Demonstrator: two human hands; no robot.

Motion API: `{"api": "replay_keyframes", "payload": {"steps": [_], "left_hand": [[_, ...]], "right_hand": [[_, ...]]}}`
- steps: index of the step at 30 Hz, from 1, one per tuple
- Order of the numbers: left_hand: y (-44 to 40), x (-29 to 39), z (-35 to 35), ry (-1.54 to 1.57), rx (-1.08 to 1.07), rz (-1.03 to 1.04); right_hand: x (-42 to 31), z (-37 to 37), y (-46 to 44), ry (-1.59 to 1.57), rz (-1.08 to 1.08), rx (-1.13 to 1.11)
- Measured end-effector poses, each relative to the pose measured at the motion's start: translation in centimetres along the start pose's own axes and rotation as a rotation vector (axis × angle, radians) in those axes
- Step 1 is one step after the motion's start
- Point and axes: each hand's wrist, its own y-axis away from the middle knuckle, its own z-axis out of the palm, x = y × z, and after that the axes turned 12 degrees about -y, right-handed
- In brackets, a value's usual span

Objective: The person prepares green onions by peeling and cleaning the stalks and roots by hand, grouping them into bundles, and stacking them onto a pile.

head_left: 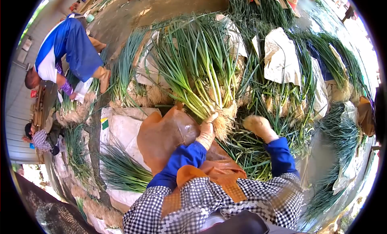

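A bunch of green onions (201, 82) stands nearly upright in front of me, its long green leaves fanned out away from me and its pale, tangled roots toward my body. My left hand (207, 131) is closed round the lower stalks, just beside the roots. To the right of the roots is my right hand (258, 126), apart from the bunch and blurred; its fingers cannot be made out. Below it lie loose green stalks and leaves (250, 151). An orange-brown apron (169, 129) covers my lap.
More green onion bundles (282, 101) lie to the right, some under pale sacks (281, 58). At the left, a white sheet (125, 131) bears another onion pile (125, 165). A person in blue (74, 48) bends over onions at the upper left; another person (40, 139) is farther down.
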Motion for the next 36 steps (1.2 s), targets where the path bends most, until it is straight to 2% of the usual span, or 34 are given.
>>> {"api": "replay_keyframes", "payload": {"steps": [1,2,3,4,6,7,8,10,11,12,13,14,15,16,18,19,20,21,22,23,24,25,26,28,30,31,32,33,35,36], "left_hand": [[-0.2,-0.5,-0.2,-0.036,-0.001,-0.021],[-0.3,-0.8,-0.7,-0.078,0.0,-0.041],[0.6,0.0,-0.3,-0.071,-0.046,-0.082],[-1.3,-1.9,-2.1,-0.134,-0.039,-0.006],[-0.6,-1.0,-1.6,-0.139,0.002,-0.007],[-0.6,-0.7,-1.7,-0.16,0.027,-0.017],[-0.3,-0.5,-1.7,-0.096,-0.021,-0.059],[-0.7,-0.9,-1.6,-0.073,0.001,0.0],[-0.7,-0.8,-1.6,-0.1,0.02,0.011],[-0.5,-0.8,-1.6,-0.129,0.039,0.02],[-0.7,-1.2,-1.9,-0.14,0.046,0.006],[-1.0,-1.4,-2.2,-0.152,0.05,-0.004],[-0.8,-1.4,-2.3,-0.151,0.05,-0.005],[-0.6,-1.5,-2.1,-0.197,0.053,0.048],[-1.1,-1.4,-1.7,-0.24,0.048,0.107],[-1.5,-2.0,-2.2,-0.313,0.083,0.081],[-1.4,-3.0,-2.8,-0.388,0.122,0.047],[-1.8,-4.2,-3.1,-0.496,0.161,0.278],[-1.0,-3.3,-2.7,-0.568,0.196,0.056],[-1.3,-3.7,-3.0,-0.364,0.182,0.03],[-2.3,-4.8,-3.7,-0.161,0.167,0.007],[-2.2,-5.2,-3.7,-0.325,0.186,0.071],[-2.1,-5.4,-3.7,-0.489,0.216,0.132],[0.0,-3.1,-1.4,-0.48,0.231,0.166],[0.2,-2.6,-1.1,-0.495,0.235,0.186],[0.3,-2.3,-0.9,-0.475,0.245,0.18],[0.4,-2.1,-0.7,-0.453,0.255,0.17],[0.1,-2.5,-1.3,-0.358,0.228,0.106],[-1.2,-3.8,-2.9,-0.412,0.211,0.118],[-2.1,-4.7,-3.7,-0.464,0.189,0.14]], "right_hand": [[-4.9,-2.1,-3.9,-0.139,0.274,0.121],[-7.5,-2.9,-6.3,-0.16,0.273,0.182],[-7.7,-1.6,-8.1,-0.197,0.166,0.276],[-6.8,-0.2,-9.2,-0.114,0.184,0.17],[-8.7,-1.2,-11.2,-0.099,0.213,-0.329],[-6.7,0.5,-9.8,-0.234,-0.019,-0.096],[-9.8,-3.5,-9.1,-0.569,0.251,-0.276],[-10.0,-6.3,-4.6,-1.089,0.215,-0.338],[-10.1,-8.2,-2.3,-1.044,0.125,-0.32],[-8.9,-8.9,0.7,-1.272,0.19,-0.267],[-8.1,-10.3,3.1,-1.166,0.263,-0.203],[-5.8,-10.3,6.2,-1.168,0.478,-0.191],[-3.3,-8.8,9.0,-0.883,0.933,-0.171],[-0.9,-6.7,9.9,-0.878,0.934,-0.171],[3.0,-3.5,10.5,0.42,0.232,-0.665],[-1.2,-3.6,4.3,-0.016,0.597,-0.185],[-6.3,-5.3,-1.0,-0.225,0.668,0.04],[-6.2,-3.5,-4.6,-0.27,0.445,0.191],[-7.6,-3.5,-9.4,-0.235,0.436,0.109],[-5.0,0.7,-13.0,-0.403,0.143,0.404],[-7.3,-0.6,-17.1,-0.264,0.18,0.287],[-7.8,-0.4,-20.5,-0.079,0.189,0.159],[-5.2,2.0,-23.3,0.044,0.065,0.142],[-4.3,2.6,-27.2,0.244,0.227,-0.267],[-3.2,2.9,-28.8,0.331,0.188,-0.461],[-4.1,1.9,-27.9,0.21,0.079,-0.375],[-4.3,0.8,-27.6,-0.185,0.165,-0.47],[-7.3,-3.2,-25.1,-0.622,0.309,-0.386],[-9.0,-8.3,-20.7,-0.869,0.191,-0.201],[-9.7,-10.9,-18.1,-0.864,0.113,-0.049]]}}
